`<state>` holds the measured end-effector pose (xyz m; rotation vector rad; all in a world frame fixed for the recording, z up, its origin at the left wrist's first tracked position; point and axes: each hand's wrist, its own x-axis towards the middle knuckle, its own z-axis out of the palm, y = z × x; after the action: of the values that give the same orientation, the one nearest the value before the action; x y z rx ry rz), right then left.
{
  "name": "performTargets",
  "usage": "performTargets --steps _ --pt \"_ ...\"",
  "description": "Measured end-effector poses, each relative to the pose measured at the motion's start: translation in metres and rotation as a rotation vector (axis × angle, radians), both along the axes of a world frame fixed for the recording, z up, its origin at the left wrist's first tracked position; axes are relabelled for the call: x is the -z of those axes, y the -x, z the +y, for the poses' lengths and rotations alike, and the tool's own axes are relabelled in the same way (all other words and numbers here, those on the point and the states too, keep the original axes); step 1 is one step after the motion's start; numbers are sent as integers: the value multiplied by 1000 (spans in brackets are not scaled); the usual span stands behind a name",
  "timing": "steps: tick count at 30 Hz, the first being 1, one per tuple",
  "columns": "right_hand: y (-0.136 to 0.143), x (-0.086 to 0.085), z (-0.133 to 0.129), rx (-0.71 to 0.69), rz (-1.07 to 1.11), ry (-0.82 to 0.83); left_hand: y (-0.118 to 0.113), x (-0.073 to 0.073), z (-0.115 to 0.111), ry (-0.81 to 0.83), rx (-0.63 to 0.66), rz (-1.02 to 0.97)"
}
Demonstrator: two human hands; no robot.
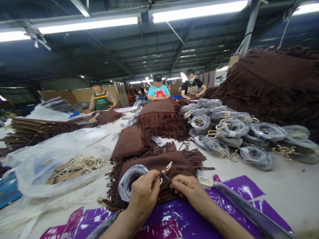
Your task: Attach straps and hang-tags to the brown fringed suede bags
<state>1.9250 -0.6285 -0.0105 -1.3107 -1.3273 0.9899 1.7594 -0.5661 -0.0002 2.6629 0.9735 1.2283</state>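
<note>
A brown fringed bag [154,162] lies in front of me on purple plastic, its zipper edge toward me. Above it, my left hand [146,187] is closed, pinching a gold snap hook [167,168] near its lower end. Beside that hand, over the bag's left part, is a coiled strap [127,181] wrapped in clear plastic. My right hand [186,187] is closed in a pinch just right of the hook. A thin dark line runs from its fingertips toward the hook, with a small red spot at the fingers; what it is I cannot make out.
Plastic-wrapped straps [231,129] with gold hooks are heaped at right, before a tall pile of brown fringed pieces [274,79]. More fringed bags [159,114] lie ahead. White cords [79,166] rest in plastic at left. Several people [158,89] stand across the table.
</note>
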Motion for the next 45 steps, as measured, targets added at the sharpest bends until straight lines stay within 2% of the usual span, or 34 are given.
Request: performTargets --steps 9,13,15,18,22,25,29,33,37,40,43,45 --pt "0 3 1 -4 24 -21 1 6 -1 -174 77 -16" --pt "0 3 1 -13 15 -34 1 9 -6 -284 118 39" --pt "0 2 0 -14 1 -44 0 7 -10 -287 146 66" --pt "2 2 0 1 -29 -53 -4 -3 -14 -72 144 100" --pt "2 3 0 15 -85 -78 -14 -19 -14 318 -15 256" --pt "2 5 0 20 -125 -97 -23 -26 -13 459 -120 335" --pt "1 6 0 17 -178 -114 -30 -27 -10 577 -159 197" --pt "0 6 -6 21 -261 -167 -32 -24 -4 630 -102 51" --pt "2 7 -18 78 -385 -295 -30 -19 5 702 -23 -197" --pt "3 9 -23 132 -405 -389 -29 -17 8 734 -24 -274" --pt "3 10 -23 165 -351 -426 -29 -17 5 630 13 -272" --pt "2 10 -20 169 -232 -394 -30 -16 2 475 149 -258"
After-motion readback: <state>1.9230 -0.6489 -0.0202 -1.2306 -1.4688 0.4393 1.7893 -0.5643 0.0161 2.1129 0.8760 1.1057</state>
